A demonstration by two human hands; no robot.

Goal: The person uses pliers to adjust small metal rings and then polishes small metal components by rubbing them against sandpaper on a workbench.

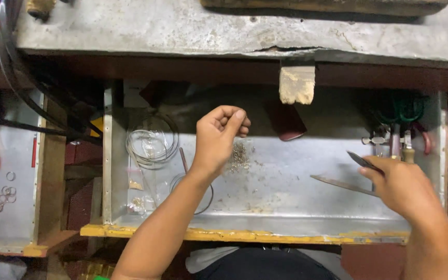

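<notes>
My left hand hovers over the metal tray, fingers curled with fingertips pinched together; I cannot tell whether anything small is between them. Just right of it lies a small pile of tiny metal bits. My right hand is at the tray's right side, closed on dark tweezers whose tips point up-left. A long flat metal blade juts leftward from under that hand.
Coils of thin wire and small plastic bags lie in the tray's left end. Pliers and tools stand at its right end. A wooden peg projects from the bench above. Loose rings lie in a tray far left.
</notes>
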